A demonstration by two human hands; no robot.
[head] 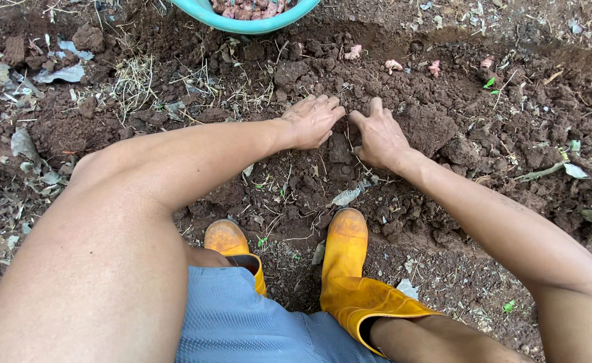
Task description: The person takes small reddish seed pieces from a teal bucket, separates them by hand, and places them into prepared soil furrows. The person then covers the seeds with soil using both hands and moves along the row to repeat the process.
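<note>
Left hand: the left hand (311, 121) is lying palm down on the soil (340, 158), fingers extended and pointing toward the right hand, gripping nothing.
Right hand: the right hand (379, 136) is pressing flat on the same soil, fingers together and slightly bent, thumb pointing up-left; it is holding nothing.
Hand spacing: the two sets of fingertips are sitting just apart, with a narrow strip of soil showing between them.
Soil: dark brown, loose and clumped, it is lying under both palms at the centre of the view, in a shallow furrow (444, 81) running toward the upper right.
Clod: a large clod (427, 128) is sitting just beside the right hand.
Pink pieces: four small pink pieces (393, 65) are lying well apart along the furrow, beyond the hands.
Basin: a teal basin (242, 23) is standing at the top edge, near the furrow's end, holding more pink pieces; it is partly cut off.
Boots: two yellow boots (346, 262) are standing on the ground below the hands, toes pointing at the soil being pressed.
Shorts: blue shorts (242, 323) are showing at the bottom edge.
Litter: dry leaves (23, 144) and straw (134, 81) are lying scattered at the left.
</note>
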